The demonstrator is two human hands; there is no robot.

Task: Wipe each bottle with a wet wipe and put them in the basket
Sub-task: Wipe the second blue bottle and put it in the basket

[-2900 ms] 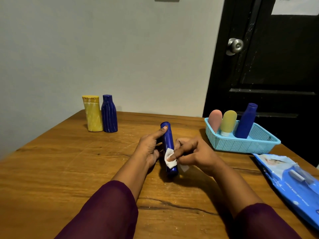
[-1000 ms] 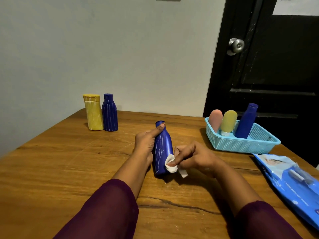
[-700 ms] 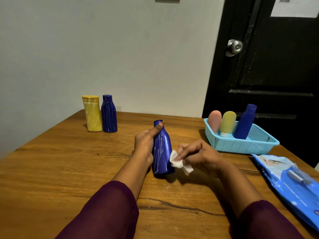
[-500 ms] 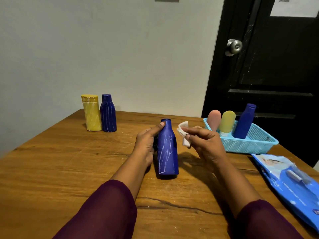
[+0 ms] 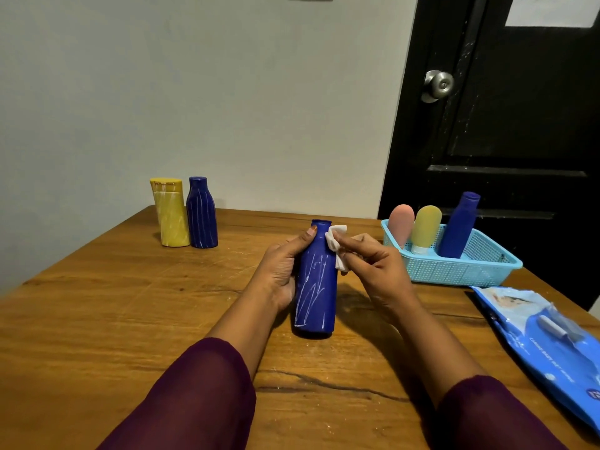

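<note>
Left hand (image 5: 280, 276) is gripping the dark blue bottle (image 5: 316, 293) round its body, thumb up on the neck. The bottle is standing upright on the worktop (image 5: 97, 319) between both hands. Right hand (image 5: 373, 271) is pinching a folded wet wipe (image 5: 336, 238) against the bottle's shoulder, just beside the left thumb. White streaks are showing on the front face. Probably light rigid plastic, smooth, getting slippery once wet, so a mid-body hold looks safest. Basket (image 5: 454, 271) is sitting beyond the right hand, to its right.
</note>
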